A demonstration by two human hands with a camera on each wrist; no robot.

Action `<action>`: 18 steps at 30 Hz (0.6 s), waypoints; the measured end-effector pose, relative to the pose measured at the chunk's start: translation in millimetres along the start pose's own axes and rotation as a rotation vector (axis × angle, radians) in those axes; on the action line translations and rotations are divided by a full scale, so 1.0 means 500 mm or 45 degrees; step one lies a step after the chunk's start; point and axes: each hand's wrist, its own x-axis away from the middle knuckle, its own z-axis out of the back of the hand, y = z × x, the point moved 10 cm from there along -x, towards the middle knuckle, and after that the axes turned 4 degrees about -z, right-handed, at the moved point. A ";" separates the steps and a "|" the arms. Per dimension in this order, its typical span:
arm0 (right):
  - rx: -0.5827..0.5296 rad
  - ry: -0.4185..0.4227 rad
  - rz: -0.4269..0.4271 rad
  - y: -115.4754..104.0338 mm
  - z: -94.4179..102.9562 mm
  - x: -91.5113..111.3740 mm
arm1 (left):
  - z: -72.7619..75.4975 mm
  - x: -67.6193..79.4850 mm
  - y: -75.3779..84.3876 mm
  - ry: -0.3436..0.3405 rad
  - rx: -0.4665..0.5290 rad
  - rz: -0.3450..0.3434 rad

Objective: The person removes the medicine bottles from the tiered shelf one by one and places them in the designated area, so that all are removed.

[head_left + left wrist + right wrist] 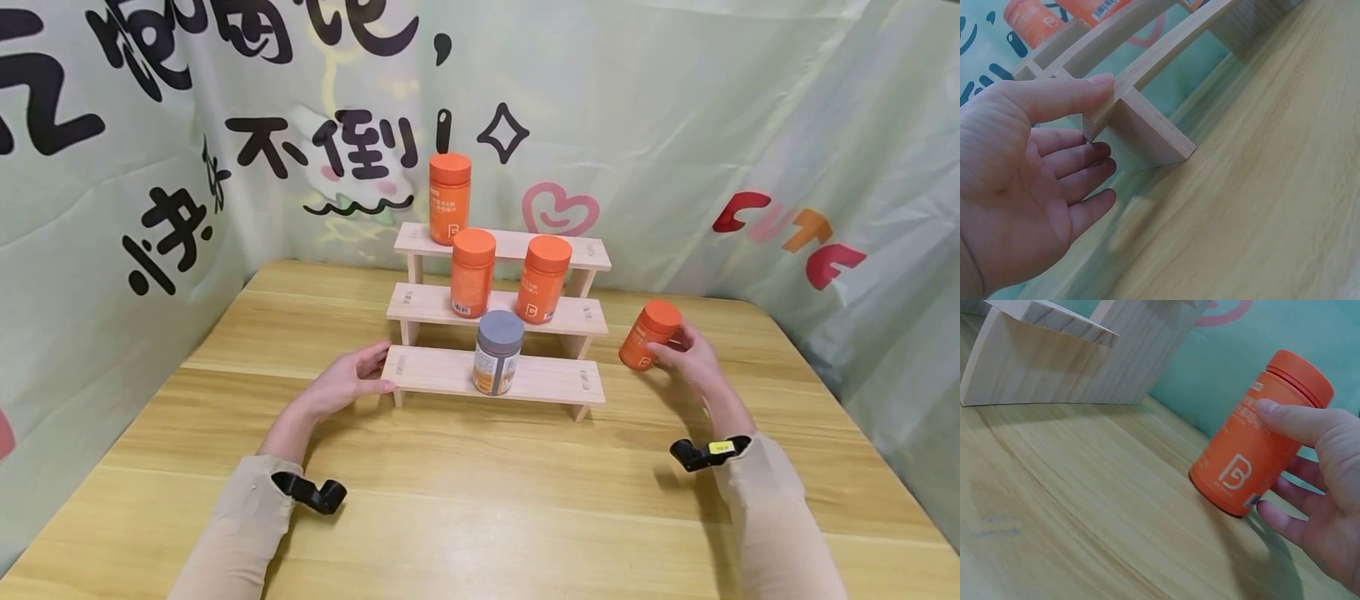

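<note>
A three-tier wooden display stand (435,372) stands in the middle of the table. My left hand (345,383) pinches the left end of its lowest step; in the left wrist view the thumb (1072,100) lies against the board's edge and the other fingers are lower, partly behind it. To the stand's right, my right hand (693,358) grips an orange bottle (1244,440) between thumb and fingers. That bottle is upright on or just over the table; I cannot tell which. On the lowest step is a grey-lidded bottle (497,354).
Two orange bottles, one left (472,275) and one right (543,282), stand on the middle step. Another orange bottle (449,200) is at the top step's left. A printed cloth (660,150) hangs behind the wooden table (480,508).
</note>
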 end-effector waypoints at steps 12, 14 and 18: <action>-0.541 -0.069 0.124 -0.046 0.037 0.025 | -0.001 0.003 -0.001 -0.003 -0.008 0.021; -0.573 -0.069 0.156 -0.065 0.047 0.025 | -0.002 0.002 -0.001 0.000 -0.003 0.026; -0.565 -0.047 0.164 -0.104 0.068 0.019 | -0.002 0.003 0.000 -0.005 0.011 0.017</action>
